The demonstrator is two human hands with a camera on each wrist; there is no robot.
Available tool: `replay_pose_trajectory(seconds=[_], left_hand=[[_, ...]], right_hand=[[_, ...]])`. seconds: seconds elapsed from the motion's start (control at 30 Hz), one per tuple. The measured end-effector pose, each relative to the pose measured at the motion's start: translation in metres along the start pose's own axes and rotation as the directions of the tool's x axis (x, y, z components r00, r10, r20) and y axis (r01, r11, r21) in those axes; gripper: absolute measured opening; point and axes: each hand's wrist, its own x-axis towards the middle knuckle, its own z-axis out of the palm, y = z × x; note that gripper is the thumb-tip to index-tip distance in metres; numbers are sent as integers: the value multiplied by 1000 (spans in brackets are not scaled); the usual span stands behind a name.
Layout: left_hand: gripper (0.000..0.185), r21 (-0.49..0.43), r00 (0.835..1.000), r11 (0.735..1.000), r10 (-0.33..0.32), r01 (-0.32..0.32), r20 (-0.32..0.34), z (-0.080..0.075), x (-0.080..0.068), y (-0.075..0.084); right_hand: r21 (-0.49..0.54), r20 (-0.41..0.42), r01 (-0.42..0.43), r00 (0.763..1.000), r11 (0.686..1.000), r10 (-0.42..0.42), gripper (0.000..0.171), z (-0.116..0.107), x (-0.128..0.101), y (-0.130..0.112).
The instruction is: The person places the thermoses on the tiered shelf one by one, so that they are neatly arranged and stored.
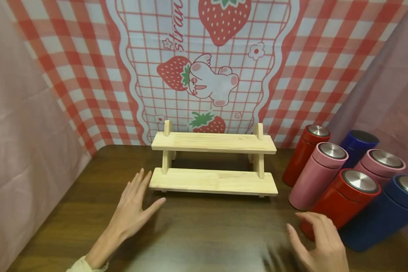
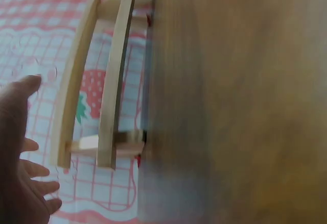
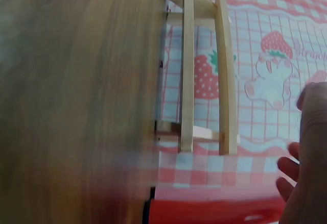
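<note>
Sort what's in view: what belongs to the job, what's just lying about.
Likely the job:
wooden stand, nearest the left hand
front red flask, nearest the right hand
other five flasks

Likely just surroundings:
strawberry cloth
pink drapes
table

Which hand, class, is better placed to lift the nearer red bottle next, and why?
Most likely the right hand: it is empty and close to the red bottle. The left hand is by the left end of the wooden shelf, farther away.

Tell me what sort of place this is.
Likely a curtained-off tabletop workspace: a strawberry-print cloth hangs behind the brown table, pink drapes flank it, and a wooden shelf stands on it.
</note>
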Motion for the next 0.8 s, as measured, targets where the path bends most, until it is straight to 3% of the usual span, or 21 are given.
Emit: replay_pose_trajectory(seconds=[0.1,0.23,0.4,0.53,0.6,0.8], left_hand=[[82,-136,998,990,-40,33,-49,-1,10,-7],[72,-273,991,962,-52,16,-123,0,22,-14],[63,-364,972,931,-62,-25,-225,4,35,-19],[57,-399,957,917,-93,-26,-276,7,46,-25],[57,-416,959,909,-112,-7,-261,8,50,-28],[64,-408,986,908,-143,95,-91,11,48,-34]], right_hand=[[67,-172,-57,983,996,68,61,-2,7,-7],[115,-271,-239,926,964,262,55,-11,6,-11],[50,-271,-448,854,892,444,31,-22,-3,1],[33,-257,-536,812,844,525,32,-24,-7,9],[38,-256,-574,785,818,564,37,-24,-8,11],[74,-236,-696,684,715,690,57,-26,-5,14]])
